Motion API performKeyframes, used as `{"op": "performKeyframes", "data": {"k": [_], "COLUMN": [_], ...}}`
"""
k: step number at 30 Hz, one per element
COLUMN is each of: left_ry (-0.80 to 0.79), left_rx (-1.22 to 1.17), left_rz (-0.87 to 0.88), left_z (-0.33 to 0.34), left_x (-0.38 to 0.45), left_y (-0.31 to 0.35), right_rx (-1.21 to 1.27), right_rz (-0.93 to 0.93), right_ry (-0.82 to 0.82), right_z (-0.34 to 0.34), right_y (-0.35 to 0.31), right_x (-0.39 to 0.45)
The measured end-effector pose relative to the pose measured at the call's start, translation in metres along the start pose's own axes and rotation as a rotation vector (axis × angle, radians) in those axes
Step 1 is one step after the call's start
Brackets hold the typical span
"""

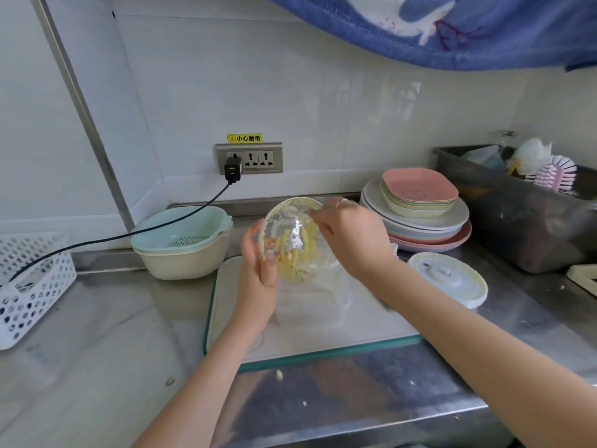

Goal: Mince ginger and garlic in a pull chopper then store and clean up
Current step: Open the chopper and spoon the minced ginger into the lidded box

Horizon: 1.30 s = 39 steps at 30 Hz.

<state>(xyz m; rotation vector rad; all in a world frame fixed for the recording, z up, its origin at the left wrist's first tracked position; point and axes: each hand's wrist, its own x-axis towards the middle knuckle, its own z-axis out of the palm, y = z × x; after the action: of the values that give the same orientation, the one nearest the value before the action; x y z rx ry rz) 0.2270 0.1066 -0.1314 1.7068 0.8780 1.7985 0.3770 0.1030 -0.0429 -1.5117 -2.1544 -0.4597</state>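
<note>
My left hand (260, 270) grips the clear chopper bowl (292, 218) by its rim and holds it tipped on its side over a clear storage container (310, 305). Yellow minced ginger and garlic (292, 253) clings to the bowl's inside. My right hand (352, 237) reaches into the bowl's mouth, fingers curled against the mince; whether it holds a tool I cannot tell. The container stands on a white cutting board with a teal edge (323, 349). The chopper's white lid (449, 279) lies flat on the steel counter to the right.
A mint colander in a cream basin (184, 244) stands at left, a white perforated basket (32, 286) further left. Stacked plates (420, 208) and a dark tub with brushes (523, 215) sit at right. A black charger cable (129, 234) runs from the wall socket. Bits of mince dot the counter.
</note>
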Motion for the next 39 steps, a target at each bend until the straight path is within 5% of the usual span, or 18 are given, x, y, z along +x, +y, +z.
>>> {"op": "performKeyframes", "data": {"k": [2,6,10,18,26,33,39], "left_ry": [0.019,0.051,0.022,0.019,-0.004,-0.020,-0.020], "left_rx": [0.015,0.067,0.084,0.106,0.146,0.158,0.142], "left_rz": [-0.016,-0.026,-0.022,0.011,0.036,0.039,0.023], "left_z": [-0.001,-0.005,0.000,-0.003,-0.006,-0.003,-0.006], "left_x": [0.000,-0.001,-0.005,-0.005,-0.008,-0.007,-0.006], "left_y": [-0.003,-0.007,-0.005,0.000,0.000,0.002,0.000], "right_rx": [-0.116,-0.263,-0.114,0.022,0.255,0.346,0.452], "right_rz": [-0.067,-0.182,-0.015,-0.018,-0.001,0.018,0.035], "right_ry": [0.004,-0.303,-0.005,-0.307,-0.259,0.041,-0.054], "right_z": [-0.003,0.003,-0.004,0.021,-0.006,0.001,0.025], "right_y": [-0.002,0.003,0.007,-0.006,0.006,0.000,-0.007], "right_x": [0.001,-0.020,-0.014,-0.042,-0.062,-0.018,-0.030]}}
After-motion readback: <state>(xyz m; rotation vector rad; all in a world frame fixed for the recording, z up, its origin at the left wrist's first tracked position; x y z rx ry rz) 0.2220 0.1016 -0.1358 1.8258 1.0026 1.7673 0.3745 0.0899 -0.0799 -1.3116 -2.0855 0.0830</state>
